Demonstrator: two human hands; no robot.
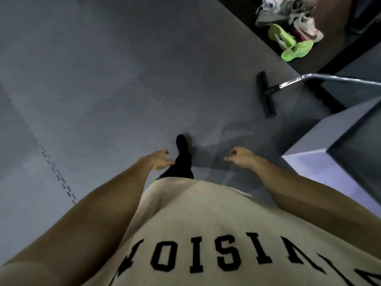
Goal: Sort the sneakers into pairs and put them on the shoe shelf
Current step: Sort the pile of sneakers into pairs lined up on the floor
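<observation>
The floor [86, 83] is covered in grey interlocking mats, with a toothed seam running down its left side. The left hand [159, 159] hangs low in front of the person, empty, fingers loosely curled and apart, thumb pointing toward the leg. Just right of it, 1 leg [181, 162] in dark clothing and a dark sock steps forward on the mat. Below, a beige shirt [206, 223] with black block letters fills the bottom of the view. The right hand [240, 154] is also empty, held at the same height as the left, fingers slackly bent and not gripping anything; the 2 hands are apart, with the leg between them.

Farther up and right, a black vacuum head [266, 94] lies on the mat, joined to a shiny metal tube [329, 78] that runs off the right edge. At the top right, well apart from both hands, the sneakers [288, 23] sit in a loose heap on a darker floor strip: 2 neon green ones [290, 43] nearest, touching each other, with grey and white ones behind, too blurred to count. A grey box [329, 141] stands at the right edge.
</observation>
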